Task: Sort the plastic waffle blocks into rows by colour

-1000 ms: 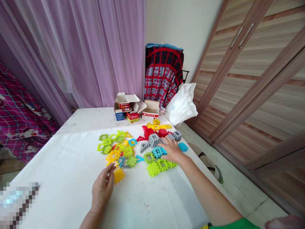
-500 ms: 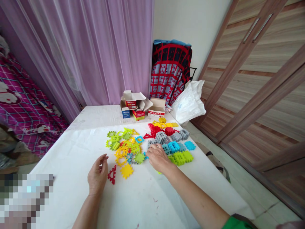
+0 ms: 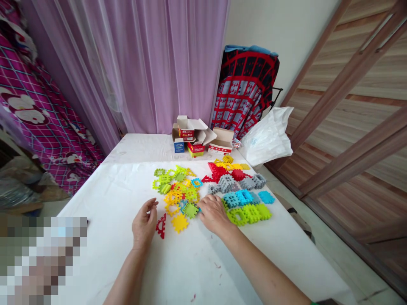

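My right hand (image 3: pixel 213 212) reaches down at the right edge of a mixed pile of plastic interlocking building blocks. Its fingers are bent and closed against a small blue block (image 3: pixel 199 209), mostly hidden under the fingertips. Touching or just left of it lies a light-green toothed block (image 3: pixel 191 210). My left hand (image 3: pixel 145 222) hovers near the pile with loosely curled fingers, thumb apart, holding nothing. Beside it lie a red triangular block (image 3: pixel 161 226) and a yellow square block (image 3: pixel 179 223). The pile also has yellow ring-shaped blocks (image 3: pixel 173 197) and lime blocks (image 3: pixel 164 178).
Rows of blocks grouped by colour stand on the right: lime blocks (image 3: pixel 252 213), blue blocks (image 3: pixel 244 196), grey blocks (image 3: pixel 226 182), red blocks (image 3: pixel 219 173) and yellow blocks (image 3: pixel 227 166). Open cardboard boxes (image 3: pixel 220 144) and a white plastic bag (image 3: pixel 265 137) are at the back of the white-covered table (image 3: pixel 104 195).
The view has turned slightly left, so things appear further right. My right hand and the light-green toothed block have moved a little left relative to the pile. My left hand keeps about its place.
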{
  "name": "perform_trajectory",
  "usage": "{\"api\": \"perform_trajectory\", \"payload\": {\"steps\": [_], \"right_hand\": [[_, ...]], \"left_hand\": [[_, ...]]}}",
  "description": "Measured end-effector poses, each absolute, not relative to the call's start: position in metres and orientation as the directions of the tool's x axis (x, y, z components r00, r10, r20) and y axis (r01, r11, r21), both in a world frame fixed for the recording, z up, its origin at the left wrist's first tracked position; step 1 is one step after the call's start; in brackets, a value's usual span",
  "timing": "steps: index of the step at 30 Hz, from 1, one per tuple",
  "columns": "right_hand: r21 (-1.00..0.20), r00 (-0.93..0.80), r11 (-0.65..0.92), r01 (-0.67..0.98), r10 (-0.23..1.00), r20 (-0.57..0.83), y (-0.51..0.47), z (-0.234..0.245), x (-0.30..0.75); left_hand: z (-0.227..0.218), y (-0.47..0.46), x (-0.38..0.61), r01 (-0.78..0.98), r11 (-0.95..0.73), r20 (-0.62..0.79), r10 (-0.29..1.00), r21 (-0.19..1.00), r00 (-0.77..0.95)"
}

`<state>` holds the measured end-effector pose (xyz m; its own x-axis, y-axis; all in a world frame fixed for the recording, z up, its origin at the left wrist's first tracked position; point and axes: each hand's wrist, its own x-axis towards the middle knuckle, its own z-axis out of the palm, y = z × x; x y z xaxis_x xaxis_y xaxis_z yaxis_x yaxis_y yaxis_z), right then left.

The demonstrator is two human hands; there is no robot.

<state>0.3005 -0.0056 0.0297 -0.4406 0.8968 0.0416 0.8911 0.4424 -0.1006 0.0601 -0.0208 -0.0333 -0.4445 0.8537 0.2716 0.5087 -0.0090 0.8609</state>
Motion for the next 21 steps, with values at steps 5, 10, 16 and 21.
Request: {"api": "perform_trajectory", "payload": {"steps": [5, 10, 16, 21], "right_hand": [[-0.148, -0.47, 0.47, 0.87, 0.882, 0.039, -0.013, 0.027, 0.289], [-0.212, -0.51, 0.505, 0.836, 0.859, 0.037, -0.035, 0.019, 0.272], [-0.245, -0.51, 0.501, 0.83, 0.859, 0.028, -0.042, 0.018, 0.265], [-0.236, -0.465, 0.463, 0.854, 0.884, 0.052, -0.035, 0.015, 0.272]], "left_hand": [[-0.031, -0.021, 0.062, 0.485, -0.001, 0.249, 0.86, 0.874, -0.446], [-0.034, -0.02, 0.063, 0.466, -0.005, 0.235, 0.868, 0.885, -0.437], [-0.029, -0.023, 0.064, 0.523, -0.065, 0.29, 0.886, 0.85, -0.362], [-0.023, -0.032, 0.071, 0.71, -0.433, 0.413, 0.885, 0.556, 0.216]]}}
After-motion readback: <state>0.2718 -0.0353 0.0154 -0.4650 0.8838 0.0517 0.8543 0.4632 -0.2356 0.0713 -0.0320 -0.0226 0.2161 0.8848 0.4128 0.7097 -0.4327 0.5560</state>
